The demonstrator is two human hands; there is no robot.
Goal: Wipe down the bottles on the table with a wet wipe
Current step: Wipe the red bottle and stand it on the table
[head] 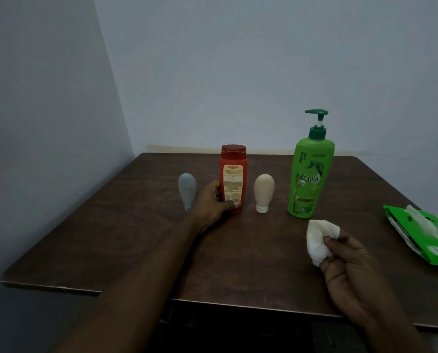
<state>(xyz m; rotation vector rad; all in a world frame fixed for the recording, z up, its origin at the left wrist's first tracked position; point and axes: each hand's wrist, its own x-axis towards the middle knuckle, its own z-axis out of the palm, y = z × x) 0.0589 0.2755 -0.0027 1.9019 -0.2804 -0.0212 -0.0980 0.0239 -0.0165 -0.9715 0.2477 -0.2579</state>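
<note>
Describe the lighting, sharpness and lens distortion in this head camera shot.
Head view: dim, flat light with a bluish cast, no glare or hard shadows; the table reads dark brown. The green pump bottle and red bottle are fairly sharp, though small print on the labels is unreadable. The grey tube looks soft. Wide-angle distortion makes the table edges splay outward and stretches the forearms near the bottom.

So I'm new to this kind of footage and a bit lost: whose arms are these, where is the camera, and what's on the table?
No machine here: a person wears a camera on the head, looking down at their own arms. The left hand grips the red bottle, standing upright on the brown table. The right hand pinches a crumpled white wipe in its fingers. Also standing are a grey tube, a beige tube and a tall green pump bottle. At the right edge lies an open green wipes pack.
</note>
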